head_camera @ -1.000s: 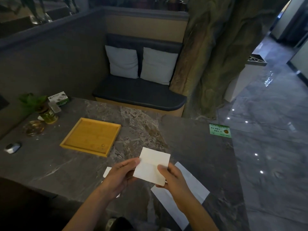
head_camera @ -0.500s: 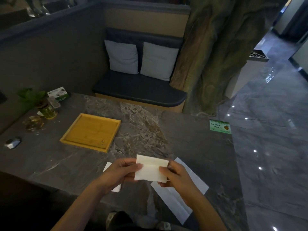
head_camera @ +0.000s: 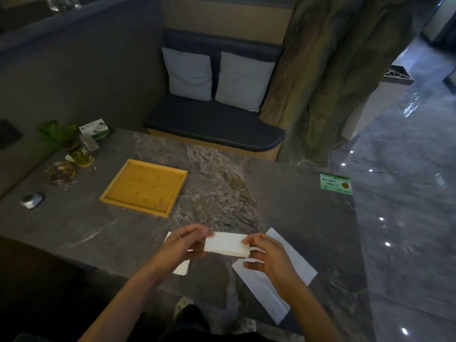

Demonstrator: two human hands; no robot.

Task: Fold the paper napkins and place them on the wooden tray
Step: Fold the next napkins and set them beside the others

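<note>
The folded napkin (head_camera: 225,244) is held flat between both hands above the table (head_camera: 74,230), likely so its crease can be squared up. The left hand (head_camera: 183,244) pinches its left end, the right hand (head_camera: 267,254) its right end. Beneath the right hand lies a flat napkin (head_camera: 293,270). Ahead of the left hand waits the wooden tray (head_camera: 144,187).
</note>
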